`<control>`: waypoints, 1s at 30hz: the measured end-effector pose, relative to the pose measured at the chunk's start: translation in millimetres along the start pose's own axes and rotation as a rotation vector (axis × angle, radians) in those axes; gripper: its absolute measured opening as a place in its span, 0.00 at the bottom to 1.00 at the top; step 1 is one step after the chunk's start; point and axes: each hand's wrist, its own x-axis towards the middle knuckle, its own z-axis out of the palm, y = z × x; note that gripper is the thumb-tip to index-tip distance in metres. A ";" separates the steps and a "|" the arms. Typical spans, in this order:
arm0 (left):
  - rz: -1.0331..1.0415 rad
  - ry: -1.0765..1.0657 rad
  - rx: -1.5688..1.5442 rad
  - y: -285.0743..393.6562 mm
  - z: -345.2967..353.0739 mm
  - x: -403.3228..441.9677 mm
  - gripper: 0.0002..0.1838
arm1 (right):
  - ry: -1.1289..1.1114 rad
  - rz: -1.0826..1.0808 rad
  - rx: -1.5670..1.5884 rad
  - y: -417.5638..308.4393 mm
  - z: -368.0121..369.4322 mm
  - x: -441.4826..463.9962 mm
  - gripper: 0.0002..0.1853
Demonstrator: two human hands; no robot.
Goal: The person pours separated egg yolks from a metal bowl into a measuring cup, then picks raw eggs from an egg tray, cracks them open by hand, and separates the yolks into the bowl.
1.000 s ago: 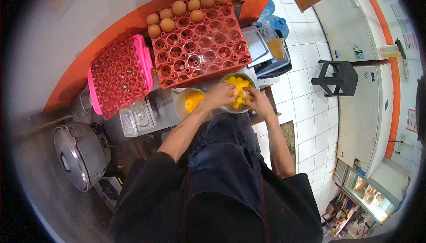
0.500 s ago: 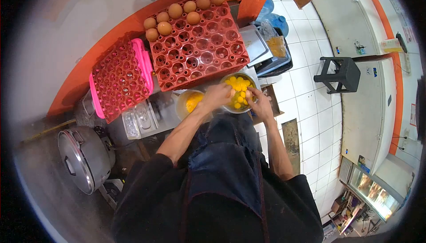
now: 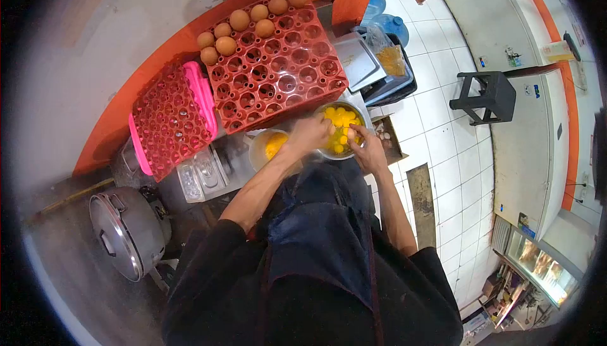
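A metal bowl [image 3: 363, 115] full of egg yolks [image 3: 340, 118] and clear egg white is in front of me. My left hand [image 3: 308, 133] is closed at its left rim, fingertips over the yolks, around what looks like a piece of eggshell. From the right, my right hand [image 3: 370, 150] reaches over the rim, its curled fingers pinching a pale brown eggshell [image 3: 352, 133]. The two hands nearly meet above the bowl. Left of it, a pale bowl [image 3: 258, 150] with orange-yellow egg is partly covered by my left forearm.
Behind the bowls stands a red egg tray [image 3: 278, 71] with several brown eggs [image 3: 239, 20] along its far edge. A second red tray [image 3: 167, 115] sits on a pink container. An open box [image 3: 393, 147] with shells is at right, a large lidded pot [image 3: 120, 232] at left.
The view has shifted slightly, and more of the box at right shows. Both hands stay over the bowl, with my right fingers now showing the eggshell more clearly.
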 end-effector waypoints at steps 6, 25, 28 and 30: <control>0.034 -0.048 0.056 8.2 -0.6 3.2 0.15 | 0.053 -0.032 0.025 -4.5 -2.6 -3.9 0.23; -0.244 -0.091 -0.502 -4.1 -7.1 -1.8 0.27 | 0.072 -0.007 0.214 15.6 0.5 -10.6 0.23; -0.248 -0.092 -0.571 -7.3 -2.0 -2.4 0.27 | 0.082 -0.035 0.224 14.5 -0.3 -11.9 0.24; -0.287 -0.144 -0.740 -9.0 -0.7 -1.6 0.25 | 0.095 -0.041 0.169 12.8 -2.6 -13.1 0.24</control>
